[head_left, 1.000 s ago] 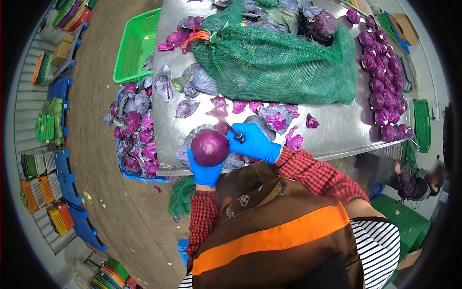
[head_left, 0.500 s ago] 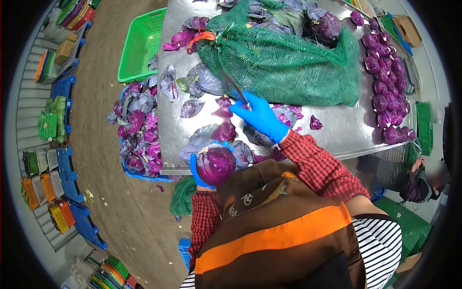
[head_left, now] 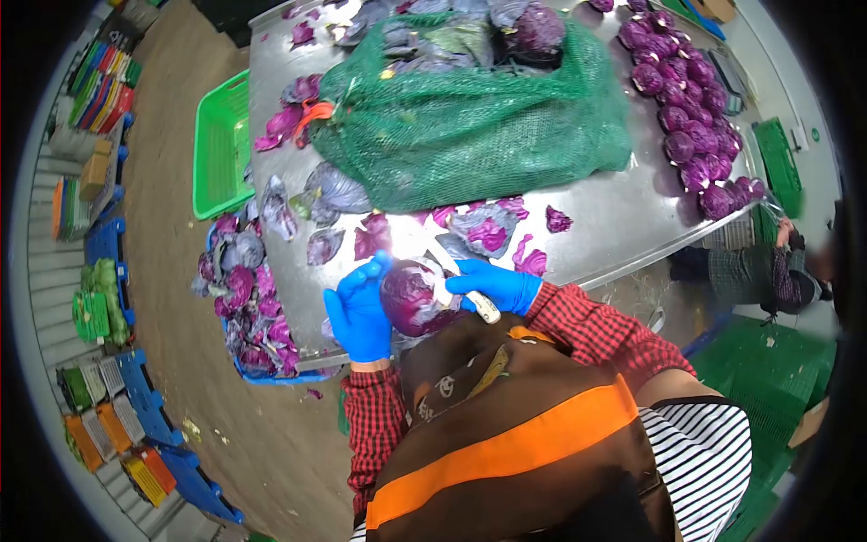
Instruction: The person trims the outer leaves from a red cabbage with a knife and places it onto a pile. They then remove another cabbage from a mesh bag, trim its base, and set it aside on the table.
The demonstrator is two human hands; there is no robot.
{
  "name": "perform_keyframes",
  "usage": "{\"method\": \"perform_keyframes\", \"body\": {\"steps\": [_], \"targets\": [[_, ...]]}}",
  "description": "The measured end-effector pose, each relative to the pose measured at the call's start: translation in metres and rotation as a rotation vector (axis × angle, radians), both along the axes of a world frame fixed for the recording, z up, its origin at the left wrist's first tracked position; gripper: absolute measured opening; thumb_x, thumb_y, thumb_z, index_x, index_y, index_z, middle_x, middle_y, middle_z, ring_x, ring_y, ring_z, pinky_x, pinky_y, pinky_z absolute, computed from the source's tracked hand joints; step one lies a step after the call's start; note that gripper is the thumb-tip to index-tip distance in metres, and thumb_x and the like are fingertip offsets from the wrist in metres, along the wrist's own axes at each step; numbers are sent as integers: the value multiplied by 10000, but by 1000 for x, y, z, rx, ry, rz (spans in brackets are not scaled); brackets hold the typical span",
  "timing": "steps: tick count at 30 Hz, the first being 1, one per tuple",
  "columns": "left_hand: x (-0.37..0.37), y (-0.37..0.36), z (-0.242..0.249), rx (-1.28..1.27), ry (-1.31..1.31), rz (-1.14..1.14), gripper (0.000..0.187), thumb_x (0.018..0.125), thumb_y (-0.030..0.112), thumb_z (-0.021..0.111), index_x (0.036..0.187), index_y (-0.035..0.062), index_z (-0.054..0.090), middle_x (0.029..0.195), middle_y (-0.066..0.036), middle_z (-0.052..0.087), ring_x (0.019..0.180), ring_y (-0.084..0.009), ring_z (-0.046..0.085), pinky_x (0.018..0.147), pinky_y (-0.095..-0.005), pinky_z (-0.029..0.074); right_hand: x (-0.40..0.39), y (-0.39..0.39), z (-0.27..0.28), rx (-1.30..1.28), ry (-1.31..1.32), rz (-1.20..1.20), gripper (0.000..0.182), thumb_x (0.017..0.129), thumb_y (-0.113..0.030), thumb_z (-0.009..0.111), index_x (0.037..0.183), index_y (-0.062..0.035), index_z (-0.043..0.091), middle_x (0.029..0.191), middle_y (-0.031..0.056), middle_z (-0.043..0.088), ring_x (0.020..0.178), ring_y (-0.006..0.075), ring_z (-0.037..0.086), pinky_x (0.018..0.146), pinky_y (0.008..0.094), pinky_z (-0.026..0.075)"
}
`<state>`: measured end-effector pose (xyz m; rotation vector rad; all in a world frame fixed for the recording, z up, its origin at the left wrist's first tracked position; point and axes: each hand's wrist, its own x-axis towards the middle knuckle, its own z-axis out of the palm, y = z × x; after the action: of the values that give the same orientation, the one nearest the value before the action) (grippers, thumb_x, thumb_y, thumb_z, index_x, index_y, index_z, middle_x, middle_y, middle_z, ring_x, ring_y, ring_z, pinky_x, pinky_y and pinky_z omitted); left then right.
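Note:
A red cabbage (head_left: pixel 408 296) sits at the near edge of the steel table, its pale cut side turned to the right. My left hand (head_left: pixel 363 309), in a blue glove, is open along the cabbage's left side, fingers stretched and thumb apart. In my blue-gloved right hand (head_left: pixel 501 285) is a knife (head_left: pixel 488 310) with a white handle, its blade angled up and left over the cabbage's right side. Loose outer leaves (head_left: pixel 488 228) lie just beyond both hands.
A green mesh sack (head_left: pixel 479 135) of cabbages fills the table's middle. Trimmed cabbages (head_left: pixel 691 135) are heaped at the right. Left of the table stand a green crate (head_left: pixel 206 149) and a blue-rimmed bin of leaves (head_left: pixel 312 376). Another person (head_left: pixel 754 271) is at the far right.
The knife has come down and back to the cabbage. My left hand has opened from around the cabbage to its left side. The view has shifted, moving the table up and left.

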<state>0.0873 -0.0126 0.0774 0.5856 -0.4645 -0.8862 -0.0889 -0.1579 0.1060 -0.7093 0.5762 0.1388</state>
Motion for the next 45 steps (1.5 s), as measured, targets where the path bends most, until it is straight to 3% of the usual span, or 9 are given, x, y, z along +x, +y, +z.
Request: {"method": "perform_keyframes", "body": {"steps": [8, 20, 28, 32, 34, 38, 40, 42, 45], "targets": [[-34, -48, 13, 216, 333, 93, 516, 1013, 434, 323, 1205, 31, 582, 1196, -148, 615, 1216, -307, 506, 1080, -476, 342, -37, -28, -10, -58, -231, -29, 833, 824, -35, 650, 1500, -80, 167, 925, 123, 670, 785, 138, 658, 666, 242, 540], [-96, -115, 14, 250, 245, -251, 469, 1013, 386, 371, 1274, 25, 517, 1225, -136, 591, 1173, -279, 527, 1043, -425, 378, -146, -42, -94, 446, -597, -580, 518, 860, -122, 603, 1346, -8, 462, 1282, 178, 561, 1193, 297, 535, 1063, 471, 385], [-111, -127, 1, 589, -25, -316, 380, 997, 313, 447, 1242, 43, 554, 1150, -72, 622, 1053, -179, 582, 932, -340, 444, -211, -57, -91, -382, 38, -721, 553, 875, -197, 606, 1365, -6, 433, 1356, 173, 502, 1227, 318, 502, 1080, 491, 360], [-99, -118, -42, 739, -22, -384, 280, 970, 272, 507, 1118, 64, 620, 1034, -31, 653, 913, -144, 611, 772, -285, 481, -216, -94, -87, 375, -908, -958, 623, 924, -413, 532, 1392, -25, 397, 1296, 157, 558, 1096, 315, 583, 922, 510, 481], [-91, -106, -63, 838, -40, -393, 270, 958, 282, 520, 1112, 85, 620, 1021, -18, 652, 909, -136, 605, 775, -282, 464, -220, -121, -71, 214, -153, -1428, 626, 928, -488, 507, 1370, -52, 429, 1229, 169, 594, 908, 298, 647, 730, 474, 545], [-75, -83, -88, 1027, -95, -302, 282, 947, 303, 525, 1139, 115, 612, 1018, -2, 656, 892, -129, 604, 799, -299, 447, -269, -186, -66, 93, -74, -1488, 430, 907, -529, 537, 1069, -132, 570, 601, 27, 530, 422, 142, 510, 427, 304, 495], [-71, -81, -84, 1078, -160, -250, 247, 953, 274, 529, 1103, 101, 622, 951, 0, 653, 806, -108, 596, 723, -261, 455, -319, -232, -98, 15, -654, -1251, 359, 901, -430, 605, 1104, -134, 593, 811, 40, 637, 635, 135, 622, 614, 309, 558], [-64, -78, -98, 1044, -220, -256, 226, 956, 239, 535, 1070, 69, 631, 928, -14, 649, 788, -102, 588, 695, -248, 461, -300, -276, -28, -211, -336, -1889, 346, 895, -323, 645, 1173, -123, 594, 1066, 44, 654, 948, 132, 635, 858, 308, 531], [-65, -68, -104, 937, -430, -213, 157, 952, 134, 553, 982, 7, 641, 896, -17, 631, 769, -81, 552, 676, -228, 470, -360, -347, -33, -430, -483, -1797, 379, 903, -236, 637, 1239, -91, 541, 1242, 62, 587, 1156, 219, 562, 1001, 374, 462]]}}
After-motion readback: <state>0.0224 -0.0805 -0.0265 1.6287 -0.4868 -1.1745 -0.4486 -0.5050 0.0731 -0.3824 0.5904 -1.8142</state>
